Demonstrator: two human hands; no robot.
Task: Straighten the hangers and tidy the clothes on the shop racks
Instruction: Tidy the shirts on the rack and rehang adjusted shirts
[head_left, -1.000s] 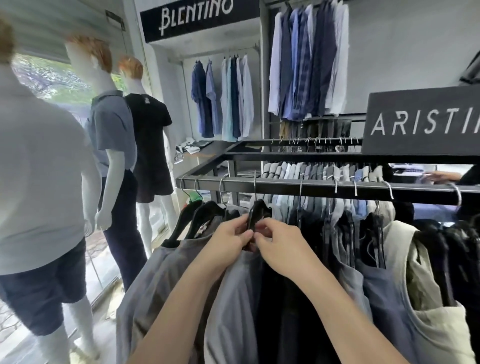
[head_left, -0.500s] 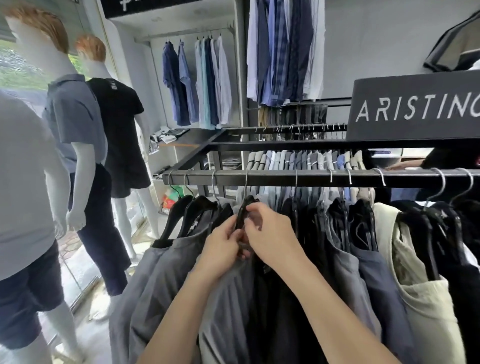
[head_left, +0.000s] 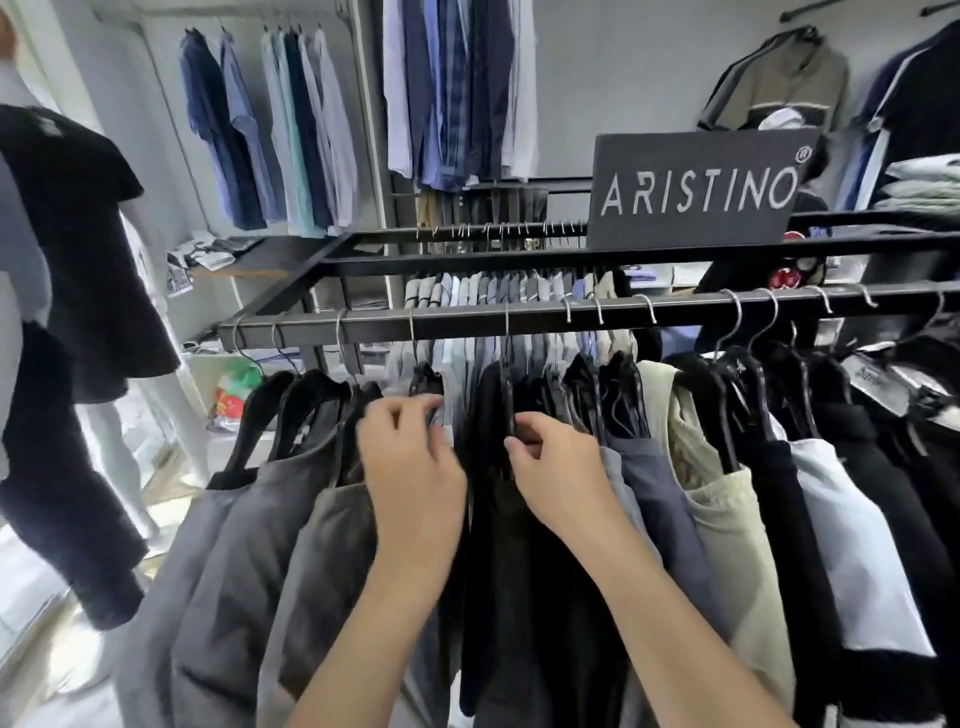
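Note:
A black metal rail (head_left: 467, 325) crosses the view, hung with several black hangers carrying grey, black, navy, beige and white garments. My left hand (head_left: 410, 457) rests on the grey clothes, its fingertips curled at a black hanger (head_left: 426, 382). My right hand (head_left: 556, 462) pinches the neck of another black hanger (head_left: 506, 395) holding a black garment (head_left: 519, 571). A narrow gap shows between the two hangers. Further right hang a beige vest (head_left: 727, 530) and a white top (head_left: 857, 545).
A dark ARISTINO sign (head_left: 696, 189) stands on the rack's top frame. Behind, a second rail (head_left: 493, 231) and wall shirts (head_left: 270, 130). A mannequin in black (head_left: 72, 249) stands left by the window. Folded clothes (head_left: 924, 187) sit far right.
The view swung right. My hands, close together on one hanger before, have spread apart: the left stays at that hanger, the right now pinches the hanger beside it.

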